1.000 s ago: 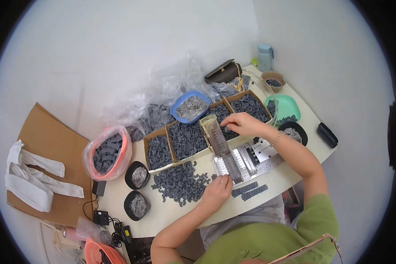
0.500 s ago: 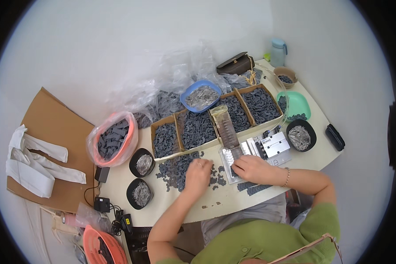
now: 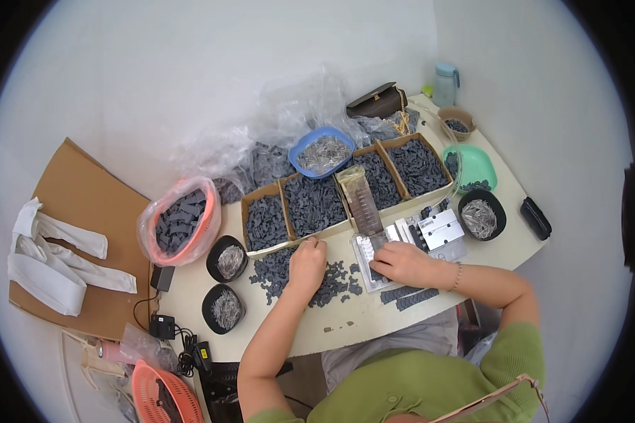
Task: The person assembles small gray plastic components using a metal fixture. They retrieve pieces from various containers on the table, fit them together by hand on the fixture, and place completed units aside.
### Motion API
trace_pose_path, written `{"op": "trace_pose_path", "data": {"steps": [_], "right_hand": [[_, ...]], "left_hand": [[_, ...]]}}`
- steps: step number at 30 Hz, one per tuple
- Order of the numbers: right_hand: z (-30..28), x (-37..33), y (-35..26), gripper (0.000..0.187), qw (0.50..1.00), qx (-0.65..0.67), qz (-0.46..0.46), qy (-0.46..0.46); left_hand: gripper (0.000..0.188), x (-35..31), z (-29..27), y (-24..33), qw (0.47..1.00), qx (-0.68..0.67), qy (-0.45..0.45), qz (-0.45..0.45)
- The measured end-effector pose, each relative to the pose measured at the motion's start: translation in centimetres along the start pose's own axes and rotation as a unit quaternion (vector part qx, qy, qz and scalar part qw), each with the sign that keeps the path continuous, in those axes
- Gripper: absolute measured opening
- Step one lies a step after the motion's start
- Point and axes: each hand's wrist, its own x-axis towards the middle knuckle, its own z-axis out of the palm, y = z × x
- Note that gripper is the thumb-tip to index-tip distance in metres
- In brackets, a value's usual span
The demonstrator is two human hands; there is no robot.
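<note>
My left hand (image 3: 308, 265) is over a loose pile of small dark grey plastic pieces (image 3: 275, 270), close to the front wall of a divided cardboard box (image 3: 300, 237). Its fingers are pinched together; whatever they hold is too small to make out. At the metal fixture (image 3: 366, 252), my right hand (image 3: 407, 264) has its fingers curled down on the near part, and they hide what they grip. A clear ruled plastic strip (image 3: 360, 200) leans from the box to the fixture. Joined rows of dark grey pieces (image 3: 416, 299) lie just below my right wrist.
Black bowls of thin metal pins (image 3: 226, 311) stand left, another black bowl (image 3: 482, 216) right. A blue tray (image 3: 322, 152) of pins rests on the box. Beyond are a green tray (image 3: 479, 169), a black case (image 3: 536, 218) and a pink basket (image 3: 210, 233) of grey parts.
My left hand has moved away from me and slightly left, from the near side of the pile up to the box's front wall. My right hand stays at the fixture.
</note>
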Motion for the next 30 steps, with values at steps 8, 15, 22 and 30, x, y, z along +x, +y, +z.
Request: {"op": "trace_pose_path", "data": {"steps": [8, 15, 22, 30], "right_hand": [[-2.2, 0.0, 1.6, 0.027, 0.981, 0.146, 0.124, -0.013], [-2.8, 3.3, 2.9, 0.018, 0.955, 0.24, 0.172, 0.006], [2.5, 7.4, 2.8, 0.016, 0.977, 0.165, 0.072, -0.118], [2.2, 9.0, 2.6, 0.015, 0.954, 0.174, 0.11, -0.217]], "left_hand": [[0.012, -0.1, -0.7, 4.0, 0.979, -0.156, 0.081, 0.101], [0.026, -1.6, -0.1, 9.4, 0.978, 0.026, 0.02, 0.208], [0.033, -3.0, -0.3, 10.3, 0.976, 0.043, 0.077, 0.198], [0.019, -4.4, -1.8, 3.8, 0.992, -0.111, 0.047, 0.04]]}}
